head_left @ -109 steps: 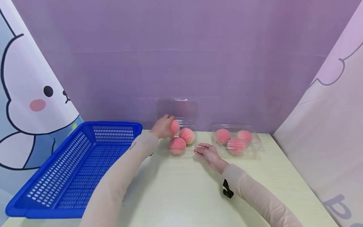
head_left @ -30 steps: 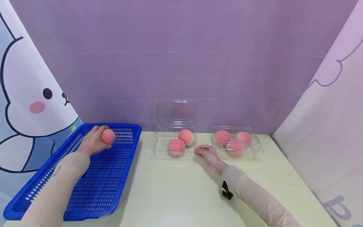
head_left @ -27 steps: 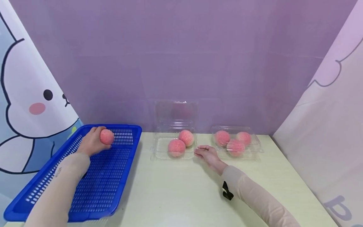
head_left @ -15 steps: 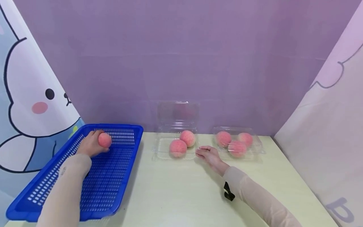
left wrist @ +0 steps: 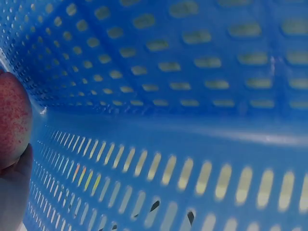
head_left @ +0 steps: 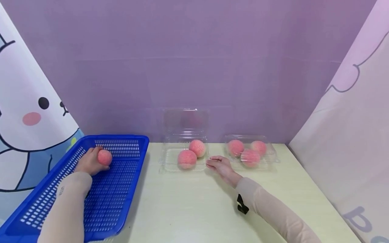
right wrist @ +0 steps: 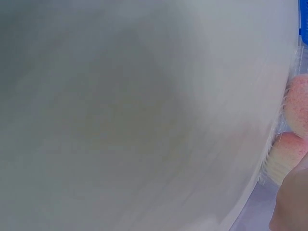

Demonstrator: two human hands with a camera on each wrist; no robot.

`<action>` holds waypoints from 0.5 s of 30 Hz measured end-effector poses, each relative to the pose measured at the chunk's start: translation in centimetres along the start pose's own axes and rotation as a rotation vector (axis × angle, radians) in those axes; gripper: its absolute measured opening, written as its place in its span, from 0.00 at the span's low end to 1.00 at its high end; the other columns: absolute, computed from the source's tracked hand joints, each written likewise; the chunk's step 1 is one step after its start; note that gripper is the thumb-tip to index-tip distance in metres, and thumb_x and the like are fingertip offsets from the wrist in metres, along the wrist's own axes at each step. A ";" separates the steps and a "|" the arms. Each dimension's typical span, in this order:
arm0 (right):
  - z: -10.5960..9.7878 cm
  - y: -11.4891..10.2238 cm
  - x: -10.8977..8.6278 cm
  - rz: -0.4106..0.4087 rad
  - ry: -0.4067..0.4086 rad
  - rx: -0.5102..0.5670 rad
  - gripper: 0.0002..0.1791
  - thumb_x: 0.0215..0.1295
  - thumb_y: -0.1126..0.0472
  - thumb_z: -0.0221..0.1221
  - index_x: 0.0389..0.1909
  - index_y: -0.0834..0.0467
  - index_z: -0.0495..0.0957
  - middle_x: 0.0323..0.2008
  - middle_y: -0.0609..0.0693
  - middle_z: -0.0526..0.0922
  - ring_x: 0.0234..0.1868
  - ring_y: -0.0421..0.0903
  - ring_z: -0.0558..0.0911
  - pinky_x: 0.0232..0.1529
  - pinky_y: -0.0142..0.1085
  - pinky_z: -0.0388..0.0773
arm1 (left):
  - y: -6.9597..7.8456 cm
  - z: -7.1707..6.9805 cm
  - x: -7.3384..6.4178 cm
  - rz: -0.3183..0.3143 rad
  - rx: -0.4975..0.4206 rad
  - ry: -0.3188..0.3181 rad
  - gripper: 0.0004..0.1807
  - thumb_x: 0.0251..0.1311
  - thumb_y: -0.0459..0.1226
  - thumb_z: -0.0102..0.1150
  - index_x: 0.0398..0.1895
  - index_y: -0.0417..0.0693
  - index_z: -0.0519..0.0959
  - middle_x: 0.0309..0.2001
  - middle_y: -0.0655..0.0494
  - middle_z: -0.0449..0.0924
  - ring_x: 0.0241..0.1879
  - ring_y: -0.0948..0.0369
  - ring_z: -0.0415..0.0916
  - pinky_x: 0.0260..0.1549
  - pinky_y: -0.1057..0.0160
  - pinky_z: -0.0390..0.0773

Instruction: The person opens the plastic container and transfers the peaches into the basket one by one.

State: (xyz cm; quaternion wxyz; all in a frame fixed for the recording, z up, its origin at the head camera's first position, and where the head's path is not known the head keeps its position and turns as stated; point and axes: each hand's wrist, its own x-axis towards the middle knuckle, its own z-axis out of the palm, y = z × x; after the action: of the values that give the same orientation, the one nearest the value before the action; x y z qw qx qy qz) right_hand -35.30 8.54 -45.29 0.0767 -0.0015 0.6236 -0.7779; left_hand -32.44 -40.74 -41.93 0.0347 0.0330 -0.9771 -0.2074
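Note:
In the head view my left hand (head_left: 89, 162) holds a pink peach (head_left: 104, 157) low inside the blue basket (head_left: 144, 150), near its far left corner. The same peach (left wrist: 13, 118) shows at the left edge of the left wrist view, against the perforated wall. Two more peaches, a front one (head_left: 186, 159) and a rear one (head_left: 197, 148), sit in the clear plastic box (head_left: 171, 158), whose lid (head_left: 185, 121) stands raised. At that box's right side is my right hand (head_left: 222, 167), fingers extended and fingertips at its edge; whether they touch it is hard to tell.
A second clear box (head_left: 271, 157), its lid down, stands to the right with three peaches (head_left: 250, 158) inside. Behind the boxes rises a purple backdrop (head_left: 182, 67). Printed panels flank the pale table (head_left: 182, 209).
The left hand has carried a peach from the open box leftward to the basket, then lowered it inside. That box now holds two peaches. My right hand has stayed in place.

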 end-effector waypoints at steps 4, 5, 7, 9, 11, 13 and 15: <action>0.0 0.1 -0.1 0.014 -0.007 0.003 0.19 0.59 0.76 0.52 0.51 0.78 0.61 0.28 0.47 0.80 0.31 0.39 0.82 0.41 0.30 0.80 | -0.1 0.4 -0.2 -0.007 0.012 -0.009 0.50 0.40 0.46 0.71 0.62 0.31 0.54 0.56 0.26 0.56 0.52 0.32 0.59 0.50 0.31 0.61; 0.0 0.2 -0.1 0.017 -0.005 0.001 0.19 0.59 0.76 0.52 0.50 0.78 0.61 0.28 0.47 0.80 0.31 0.39 0.82 0.41 0.30 0.80 | -0.1 0.4 -0.2 -0.005 0.019 -0.009 0.50 0.40 0.46 0.71 0.62 0.31 0.54 0.56 0.26 0.57 0.52 0.32 0.59 0.50 0.32 0.61; 0.0 0.1 -0.1 0.021 0.005 -0.002 0.19 0.59 0.76 0.53 0.50 0.77 0.62 0.28 0.48 0.79 0.31 0.39 0.82 0.42 0.30 0.80 | -0.1 0.4 -0.2 0.001 0.023 -0.011 0.50 0.39 0.46 0.71 0.62 0.31 0.54 0.56 0.26 0.57 0.52 0.32 0.59 0.50 0.31 0.61; 0.0 0.1 -0.1 0.018 0.023 -0.001 0.18 0.58 0.76 0.53 0.49 0.76 0.63 0.28 0.49 0.79 0.31 0.39 0.82 0.42 0.30 0.80 | 0.0 0.4 0.0 0.007 0.027 -0.010 0.51 0.39 0.46 0.71 0.62 0.31 0.54 0.56 0.26 0.56 0.52 0.32 0.59 0.50 0.31 0.60; 0.0 0.0 0.0 0.008 0.031 -0.003 0.18 0.58 0.76 0.54 0.49 0.76 0.64 0.29 0.50 0.79 0.32 0.40 0.82 0.42 0.31 0.80 | 0.1 0.3 0.1 0.009 0.032 -0.016 0.51 0.39 0.46 0.71 0.62 0.31 0.54 0.56 0.26 0.56 0.52 0.32 0.58 0.51 0.31 0.60; 0.0 0.0 0.1 0.006 0.029 0.000 0.18 0.58 0.76 0.54 0.49 0.76 0.64 0.29 0.50 0.79 0.32 0.40 0.82 0.42 0.31 0.80 | 0.1 0.2 0.1 0.012 0.044 -0.023 0.51 0.39 0.46 0.71 0.62 0.31 0.53 0.56 0.26 0.56 0.52 0.31 0.58 0.50 0.31 0.60; 0.0 0.1 0.1 0.005 0.024 0.003 0.18 0.58 0.76 0.54 0.49 0.77 0.63 0.28 0.49 0.80 0.32 0.40 0.82 0.42 0.31 0.80 | 0.1 0.2 0.1 0.008 0.055 -0.034 0.52 0.38 0.46 0.71 0.62 0.30 0.53 0.55 0.25 0.56 0.52 0.31 0.58 0.50 0.31 0.60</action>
State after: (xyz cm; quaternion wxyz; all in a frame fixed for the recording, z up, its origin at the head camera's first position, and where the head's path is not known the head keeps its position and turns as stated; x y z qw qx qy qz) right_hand -35.41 8.56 -45.36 0.0712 0.0093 0.6232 -0.7787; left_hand -32.60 -40.59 -42.03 0.0179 0.0265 -0.9830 -0.1807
